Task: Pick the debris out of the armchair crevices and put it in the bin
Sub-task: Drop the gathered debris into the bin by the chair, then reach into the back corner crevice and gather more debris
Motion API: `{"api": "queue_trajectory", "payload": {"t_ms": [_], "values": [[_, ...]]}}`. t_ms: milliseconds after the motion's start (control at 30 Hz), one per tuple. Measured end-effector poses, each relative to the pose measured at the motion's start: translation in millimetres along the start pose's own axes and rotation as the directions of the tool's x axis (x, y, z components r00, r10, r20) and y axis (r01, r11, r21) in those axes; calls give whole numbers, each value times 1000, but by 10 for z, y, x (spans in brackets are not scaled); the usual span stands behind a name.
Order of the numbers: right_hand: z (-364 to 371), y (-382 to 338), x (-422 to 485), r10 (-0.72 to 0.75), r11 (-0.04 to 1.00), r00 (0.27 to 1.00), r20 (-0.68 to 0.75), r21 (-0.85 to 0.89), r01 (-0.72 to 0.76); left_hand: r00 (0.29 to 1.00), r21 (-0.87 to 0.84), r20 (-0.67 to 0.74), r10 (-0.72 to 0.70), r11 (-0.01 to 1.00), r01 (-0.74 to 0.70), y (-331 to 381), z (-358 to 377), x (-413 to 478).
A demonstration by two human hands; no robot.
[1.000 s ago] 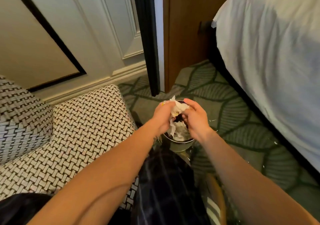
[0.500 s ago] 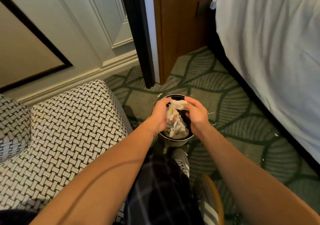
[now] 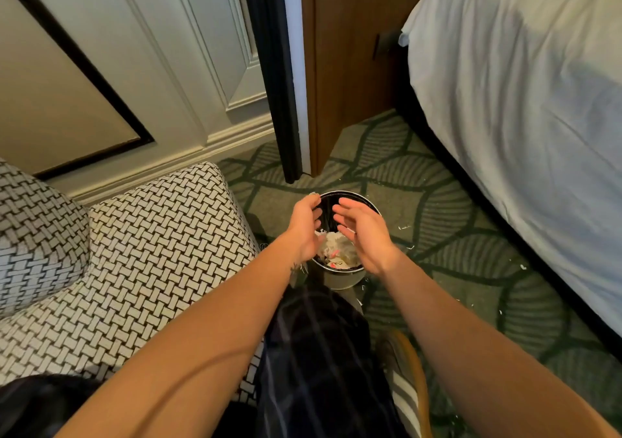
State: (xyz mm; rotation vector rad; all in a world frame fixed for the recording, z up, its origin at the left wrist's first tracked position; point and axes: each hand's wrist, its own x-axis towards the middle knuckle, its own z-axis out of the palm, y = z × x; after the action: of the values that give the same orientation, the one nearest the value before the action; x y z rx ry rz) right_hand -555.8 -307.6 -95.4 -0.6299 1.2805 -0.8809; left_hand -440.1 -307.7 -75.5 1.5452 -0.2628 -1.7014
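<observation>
The 2 hands hover over the bin [image 3: 344, 278], palms facing each other. The left hand [image 3: 304, 227] and the right hand [image 3: 361, 235] both have their fingers loose and spread, holding nothing. The debris [image 3: 338, 252], crumpled white paper with a few pink bits, lies inside the bin between and below the hands. The bin stands on the carpet [image 3: 454, 269], just beside the front corner of the armchair [image 3: 151, 252]. Small white scraps [image 3: 404, 227] lie on the carpet near the bin. A bed [image 3: 521, 101] runs along the right.
</observation>
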Motion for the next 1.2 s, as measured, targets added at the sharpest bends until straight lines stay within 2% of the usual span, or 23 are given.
{"api": "queue_trajectory", "payload": {"t_ms": [233,467,667,900,1033,1200], "values": [[502,-153,-454,-16,997,994,104,75,8,988,-155,106,109,984,-92,108,-380,-490],[1130,-262,-1073,-81,997,954,289,5,83,972,-268,126,198,950,-159,262,-1032,-1080],[1965,-58,-1503,-55,995,903,426,-55,86,958,-326,28,287,908,-263,438,-1953,-1556],[2990,359,-1959,28,988,800,599,-138,68,931,-360,-122,345,859,-365,454,-3164,-2031],[3438,562,-2218,76,976,758,647,-203,76,921,-432,-206,330,814,-388,336,-3737,-2283],[3840,876,-2397,129,931,698,705,-328,159,905,-499,-316,286,761,-415,-14,-4356,-2524]]}}
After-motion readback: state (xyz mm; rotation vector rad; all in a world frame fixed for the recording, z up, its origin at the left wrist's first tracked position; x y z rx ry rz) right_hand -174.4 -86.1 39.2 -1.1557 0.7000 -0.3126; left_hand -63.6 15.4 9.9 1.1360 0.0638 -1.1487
